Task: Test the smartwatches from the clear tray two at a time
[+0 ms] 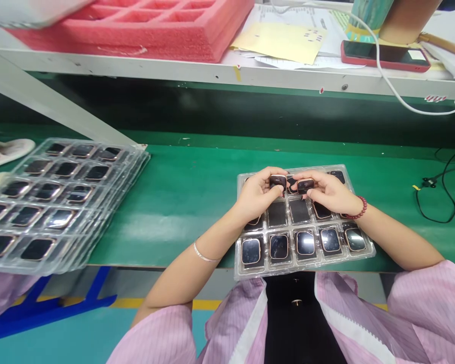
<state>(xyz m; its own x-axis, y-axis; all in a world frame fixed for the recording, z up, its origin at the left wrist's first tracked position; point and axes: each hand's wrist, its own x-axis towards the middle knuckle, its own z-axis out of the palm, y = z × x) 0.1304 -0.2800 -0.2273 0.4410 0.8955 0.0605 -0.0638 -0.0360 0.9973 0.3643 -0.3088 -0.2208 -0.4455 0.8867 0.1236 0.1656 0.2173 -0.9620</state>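
Observation:
My left hand [261, 194] pinches a smartwatch body [278, 182] with a dark face and gold-coloured rim. In my right hand [328, 192] is a second watch body [305, 186] of the same look. Both hands are over the far part of a clear plastic tray [307, 268], close together. Several watch bodies lie in the tray's pockets, with a full row along the near edge. Two pockets in the middle row [288, 212] hold no watch and show a dark bottom. My fingers and wrists cover parts of the far and middle rows.
A stack of clear trays [109, 212] with more watch bodies stands at the left. Above the green bench [182, 192] runs a white shelf with pink foam [197, 43], papers [280, 40] and a red-cased phone [385, 55]. A white cable hangs over its edge; a black cable [438, 221] lies right.

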